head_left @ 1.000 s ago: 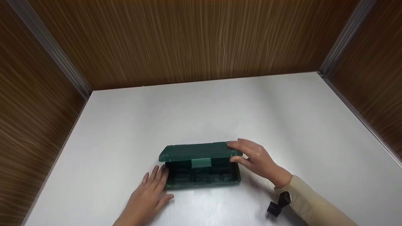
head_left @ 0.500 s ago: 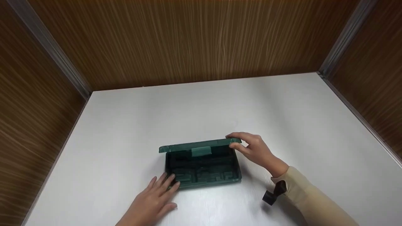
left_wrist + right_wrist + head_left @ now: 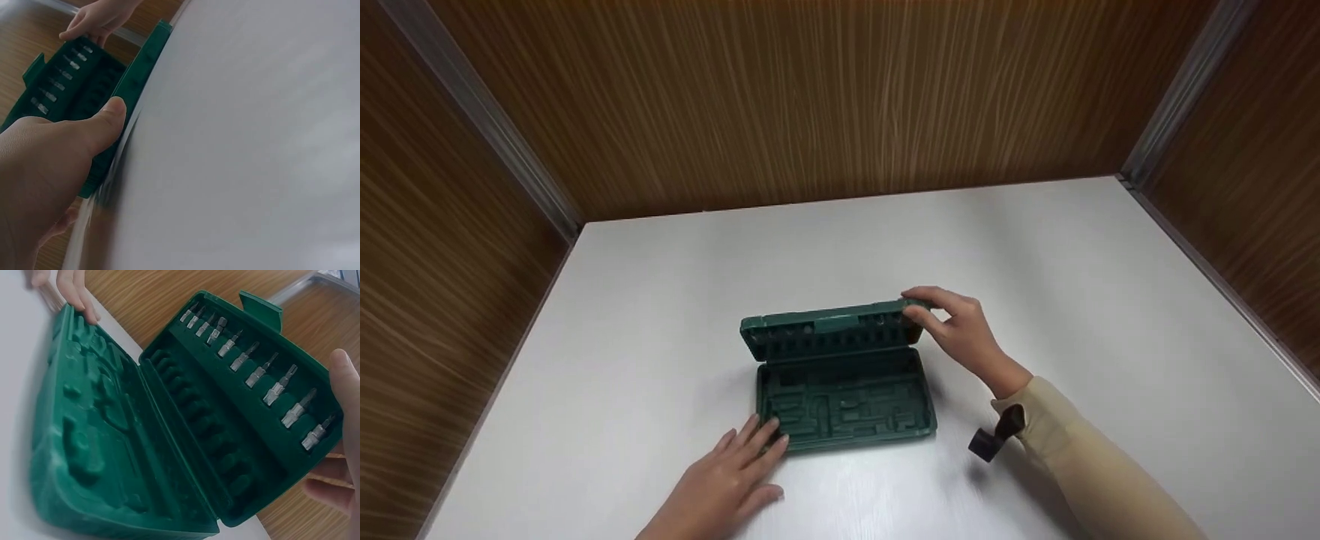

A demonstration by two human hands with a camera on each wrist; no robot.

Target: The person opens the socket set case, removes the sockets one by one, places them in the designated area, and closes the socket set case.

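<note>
A dark green plastic tool case (image 3: pixel 844 409) lies open on the white table (image 3: pixel 1072 300). Its lid (image 3: pixel 829 334) stands tilted back. My right hand (image 3: pixel 913 306) pinches the lid's right corner between thumb and fingers. My left hand (image 3: pixel 735 469) rests with straight fingers on the base's front left corner. In the right wrist view the lid (image 3: pixel 236 399) carries a row of several silver bits (image 3: pixel 253 371) and a latch tab (image 3: pixel 260 308), and the moulded base (image 3: pixel 95 439) looks empty. In the left wrist view my thumb (image 3: pixel 107 121) presses the case's side (image 3: pixel 140 73).
Brown wood-grain walls (image 3: pixel 810 97) close in the table at the back and both sides, with metal strips (image 3: pixel 480 112) at the corners. A black strap (image 3: pixel 990 439) hangs from my right sleeve (image 3: pixel 1080 465) near the case's right side.
The right hand has swung the lid up and back from nearly closed to wide open. The left hand has slid from the case's left side to its front left corner.
</note>
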